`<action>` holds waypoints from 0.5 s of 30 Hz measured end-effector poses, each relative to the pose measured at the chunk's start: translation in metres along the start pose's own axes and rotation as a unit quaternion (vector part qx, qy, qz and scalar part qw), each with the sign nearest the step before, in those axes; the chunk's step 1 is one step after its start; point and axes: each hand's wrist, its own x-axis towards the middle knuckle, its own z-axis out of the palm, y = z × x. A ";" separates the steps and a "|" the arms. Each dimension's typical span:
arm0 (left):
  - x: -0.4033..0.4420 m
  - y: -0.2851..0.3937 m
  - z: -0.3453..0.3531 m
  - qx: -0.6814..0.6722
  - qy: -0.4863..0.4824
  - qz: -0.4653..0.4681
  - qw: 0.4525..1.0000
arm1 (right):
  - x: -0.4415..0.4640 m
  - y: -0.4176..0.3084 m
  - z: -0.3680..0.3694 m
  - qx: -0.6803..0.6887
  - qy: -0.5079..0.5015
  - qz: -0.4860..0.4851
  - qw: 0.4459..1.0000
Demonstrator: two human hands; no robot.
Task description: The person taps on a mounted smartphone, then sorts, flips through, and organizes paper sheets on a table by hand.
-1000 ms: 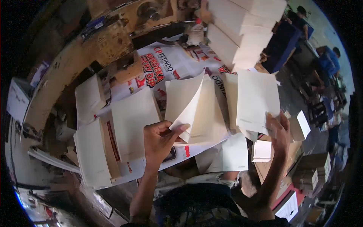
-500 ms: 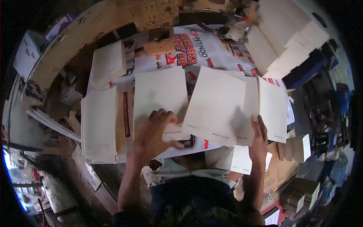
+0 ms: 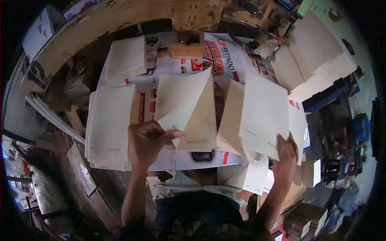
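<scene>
My left hand (image 3: 149, 140) pinches the lower corner of a white paper sheet (image 3: 181, 94), which curls up off the middle stack of paper (image 3: 203, 124). Small print runs along the bottom edge of the sheets. On the right, my right hand (image 3: 285, 158) grips the lower right corner of another printed paper sheet (image 3: 263, 116), lifted and tilted. Beneath and to its left, cream paper (image 3: 231, 116) shows, partly covered. A further pile of sheets (image 3: 296, 120) sits behind my right hand. Left of my left hand lies a tall paper stack (image 3: 110, 124).
A printed banner (image 3: 225, 56) covers the table. A smaller paper pile (image 3: 128, 56) and a wooden block (image 3: 187, 50) lie toward the back. Large paper stacks (image 3: 313, 52) stand at the back right. A dark phone-like object (image 3: 202, 156) rests at the front edge. Cardboard boxes (image 3: 303, 219) sit lower right.
My left hand has closed on the middle stack's top sheet and raised its corner. My right hand has lifted its sheet and moved slightly right. The view has shifted a little.
</scene>
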 end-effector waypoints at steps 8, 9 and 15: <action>0.013 -0.037 -0.031 -0.535 0.131 0.017 0.834 | -0.030 0.002 0.071 -0.067 -0.131 0.024 0.989; 0.024 -0.076 -0.041 -0.178 0.122 0.036 0.976 | -0.029 0.022 0.078 -0.176 -0.244 -0.075 0.951; 0.017 -0.009 -0.027 0.269 0.069 0.169 0.946 | -0.062 0.063 0.155 -0.044 -0.372 -0.102 0.922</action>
